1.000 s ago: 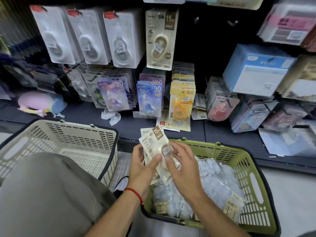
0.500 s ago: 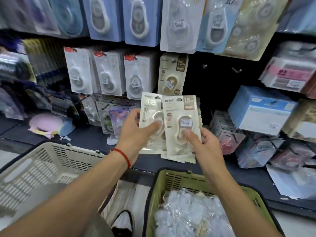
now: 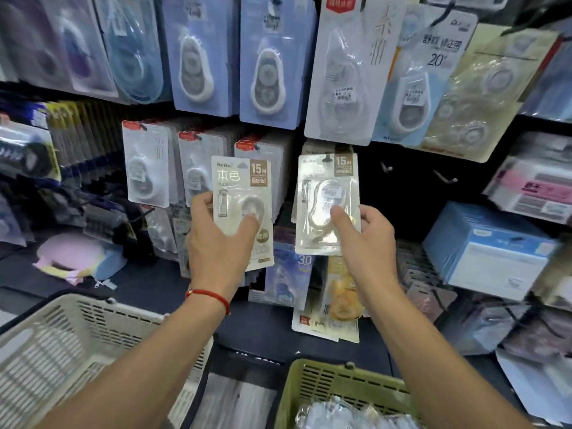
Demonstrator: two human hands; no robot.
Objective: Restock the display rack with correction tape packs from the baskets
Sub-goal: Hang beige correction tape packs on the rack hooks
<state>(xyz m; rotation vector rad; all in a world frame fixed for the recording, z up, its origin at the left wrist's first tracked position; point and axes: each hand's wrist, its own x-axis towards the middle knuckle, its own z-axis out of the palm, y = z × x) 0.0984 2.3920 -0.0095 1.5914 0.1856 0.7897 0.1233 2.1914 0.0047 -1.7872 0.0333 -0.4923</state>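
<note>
The two packs, held together half a second earlier, were split: one pack (image 3: 243,212) was gripped by the left hand (image 3: 221,243), the other (image 3: 328,202) was raised by the right hand (image 3: 360,239) to its hook, not yet hung.

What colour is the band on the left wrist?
Red: a thin red band around the left wrist, clearest in the head view.

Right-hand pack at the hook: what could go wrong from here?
1. The right hand pinches the pack only at its lower edge; the top could tilt and miss the hook.
2. The left hand holds several packs in one grip; one might slip onto the shelf below.
</note>
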